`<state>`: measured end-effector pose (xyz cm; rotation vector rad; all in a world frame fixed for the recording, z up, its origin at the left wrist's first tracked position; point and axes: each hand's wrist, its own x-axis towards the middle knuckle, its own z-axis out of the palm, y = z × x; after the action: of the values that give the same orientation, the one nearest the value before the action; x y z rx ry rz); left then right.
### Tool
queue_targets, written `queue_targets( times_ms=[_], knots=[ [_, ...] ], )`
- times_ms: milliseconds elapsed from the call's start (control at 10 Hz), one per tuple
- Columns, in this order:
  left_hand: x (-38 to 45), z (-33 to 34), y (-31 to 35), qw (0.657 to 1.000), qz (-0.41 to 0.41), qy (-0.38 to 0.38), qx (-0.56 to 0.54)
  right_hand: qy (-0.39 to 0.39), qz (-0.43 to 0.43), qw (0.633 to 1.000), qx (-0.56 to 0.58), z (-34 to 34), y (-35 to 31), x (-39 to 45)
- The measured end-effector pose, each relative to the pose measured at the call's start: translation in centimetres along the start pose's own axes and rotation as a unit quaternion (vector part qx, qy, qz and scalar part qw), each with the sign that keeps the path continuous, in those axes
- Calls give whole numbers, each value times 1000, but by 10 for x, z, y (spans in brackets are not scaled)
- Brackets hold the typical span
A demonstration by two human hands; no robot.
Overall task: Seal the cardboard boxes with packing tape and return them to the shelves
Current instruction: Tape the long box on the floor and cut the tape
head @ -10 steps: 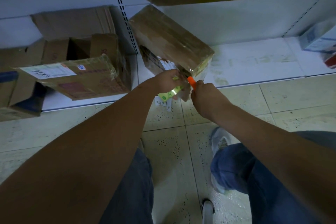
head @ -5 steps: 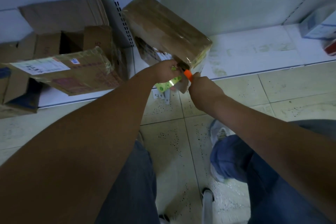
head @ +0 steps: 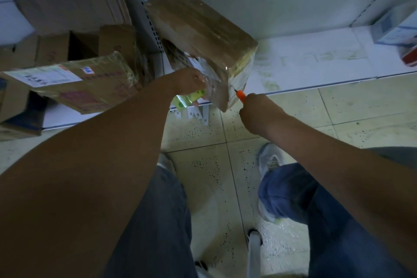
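Dim aisle, low shelf point(head: 316, 56). Left hand point(head: 189, 83) grips tape roll point(head: 188, 100), right hand point(head: 259, 108) grips orange cutter point(head: 241, 95) at box point(head: 200, 27). Risk: blade slips, tape tears crooked.

My left arm reaches far forward from the near left, bare to the elbow, wrist bent a little downward. My left hand point(head: 188, 82) has its fingers curled round the roll of tape point(head: 189, 100) (the green core shows just under my knuckles), thumb side hidden from me. My right arm comes in from the near right, also bare, and crosses toward the middle. My right hand point(head: 259, 109) is a closed fist, its grip tight on the orange cutter point(head: 241, 95), which pokes out toward the far left. The two hands sit near each other, not touching.
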<state>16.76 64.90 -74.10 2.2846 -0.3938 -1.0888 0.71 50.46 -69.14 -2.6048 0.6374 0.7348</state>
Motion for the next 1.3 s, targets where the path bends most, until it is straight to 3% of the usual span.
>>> queue_targets(
  times_ms=[100, 300, 400, 500, 600, 700, 900, 1100, 1300],
  knots=[
    [-6, 1, 3, 998, -9, 1, -62, -30, -3, 999, -45, -7, -2, -9],
    [-15, -6, -1, 993, 6, 48, -112, 123, -73, 984, -110, -40, -8, -13],
    [-15, -9, -4, 993, 32, 99, -63, 77, -92, 974, -191, -36, -10, -15],
    [-13, -10, -6, 993, 55, 105, -5, 65, -127, 975, -170, -41, -7, -23],
    [-16, -11, -7, 990, 52, 128, 22, 180, -163, 970, 30, -43, -20, -7],
    [-16, -10, -7, 989, 51, 135, 37, 259, -201, 938, 113, -30, -39, 39],
    [-16, -8, -15, 994, 45, 97, -9, 255, -153, 949, 109, -6, -59, 70],
    [-16, -12, -20, 994, 21, 105, 20, 296, -103, 949, 45, 5, -73, 84],
    [-52, -29, -26, 985, 15, 80, -151, 241, -108, 960, 97, -4, -69, 74]
  ],
)
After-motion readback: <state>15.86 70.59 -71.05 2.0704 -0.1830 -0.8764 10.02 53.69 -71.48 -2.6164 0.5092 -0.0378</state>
